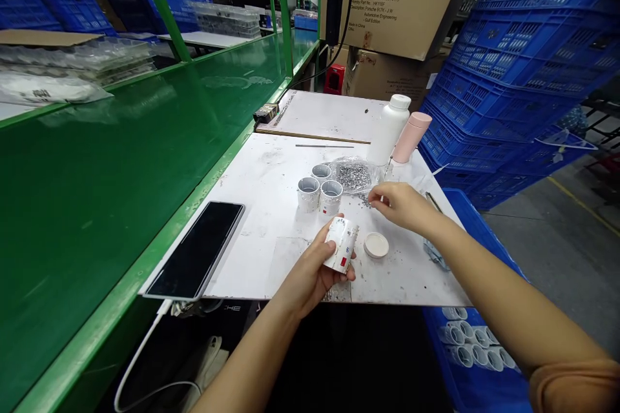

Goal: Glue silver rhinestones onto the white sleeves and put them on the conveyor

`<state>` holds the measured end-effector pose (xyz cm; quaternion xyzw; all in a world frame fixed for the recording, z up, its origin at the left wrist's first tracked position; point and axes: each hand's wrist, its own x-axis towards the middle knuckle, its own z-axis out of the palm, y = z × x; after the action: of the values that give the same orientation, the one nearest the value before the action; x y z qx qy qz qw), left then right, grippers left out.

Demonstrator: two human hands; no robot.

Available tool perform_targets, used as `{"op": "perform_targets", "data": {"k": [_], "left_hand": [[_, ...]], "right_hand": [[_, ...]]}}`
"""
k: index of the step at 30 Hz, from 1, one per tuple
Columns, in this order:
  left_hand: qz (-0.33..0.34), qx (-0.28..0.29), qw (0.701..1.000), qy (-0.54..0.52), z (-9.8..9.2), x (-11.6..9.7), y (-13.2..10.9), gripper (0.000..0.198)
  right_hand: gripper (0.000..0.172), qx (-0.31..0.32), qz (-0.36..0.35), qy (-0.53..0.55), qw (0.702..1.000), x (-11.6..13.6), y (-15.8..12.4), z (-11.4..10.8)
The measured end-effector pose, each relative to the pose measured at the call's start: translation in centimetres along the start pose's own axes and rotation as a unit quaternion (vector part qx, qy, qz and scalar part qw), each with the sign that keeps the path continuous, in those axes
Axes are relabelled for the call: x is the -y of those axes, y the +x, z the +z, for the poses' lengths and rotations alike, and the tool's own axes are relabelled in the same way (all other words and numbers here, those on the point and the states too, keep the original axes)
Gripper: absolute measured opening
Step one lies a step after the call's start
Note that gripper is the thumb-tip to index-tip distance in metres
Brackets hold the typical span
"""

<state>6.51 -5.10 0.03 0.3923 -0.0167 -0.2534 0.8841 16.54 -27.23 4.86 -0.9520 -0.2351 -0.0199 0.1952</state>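
Observation:
My left hand (320, 266) is wrapped round a white cylindrical cup (341, 245) with small printed marks and a red patch, tilted above the table's front part. My right hand (396, 205) is pinched over a few loose small silvery metal pieces (364, 200); whatever lies between its fingertips is too small to make out. Just behind these is a clear plastic bag (356, 175) heaped with similar pieces. Three white cups with grey insides, one of them a front cup (331, 197), stand upright left of the bag. A shallow round white lid (376, 245) lies right of the held cup.
A phone (196, 250) on a cable lies at the table's left edge, beside a green conveyor (145, 122). A white bottle (389, 129) and a pink bottle (411, 137) stand at the back right. Blue crates (527, 64) are stacked on the right; a lower blue crate (477, 387) holds several cups.

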Motion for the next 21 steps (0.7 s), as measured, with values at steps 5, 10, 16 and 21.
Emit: {"op": "perform_targets", "data": {"k": [5,10,16,21], "left_hand": [[-0.005,0.005,1.0,-0.015,-0.1,0.1,-0.1,0.071],[-0.007,0.011,1.0,-0.012,0.0,-0.1,-0.3,0.074],[-0.008,0.011,1.0,-0.006,0.1,-0.1,-0.4,0.075],[-0.005,0.024,1.0,-0.008,-0.2,0.1,-0.2,0.071]], "right_hand": [[0.012,0.071,-0.013,-0.071,0.995,-0.5,2.5,2.3],[0.008,0.085,-0.018,-0.082,0.993,-0.7,2.8,2.7],[0.01,0.097,-0.012,-0.085,0.992,-0.5,3.3,2.9],[0.013,0.092,-0.011,-0.081,0.992,-0.4,2.1,1.9]]}}
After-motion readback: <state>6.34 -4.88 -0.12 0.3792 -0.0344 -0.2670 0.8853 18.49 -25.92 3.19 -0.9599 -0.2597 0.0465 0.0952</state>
